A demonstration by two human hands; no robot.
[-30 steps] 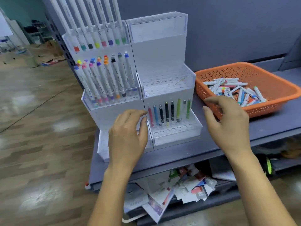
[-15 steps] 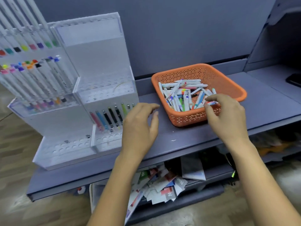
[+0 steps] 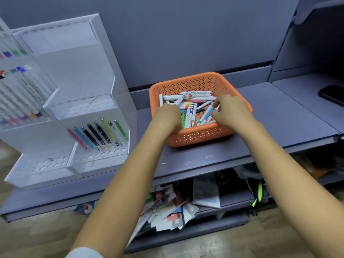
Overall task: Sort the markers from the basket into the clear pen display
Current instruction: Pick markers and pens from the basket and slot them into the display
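A grey-blue desk (image 3: 186, 161) carries the clear pen display (image 3: 96, 161) at frame left and the orange basket (image 3: 197, 135) at centre.

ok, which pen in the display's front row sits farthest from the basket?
The pink pen, at the row's left end; the blue pen beside it and the rest stand closer to the orange basket.
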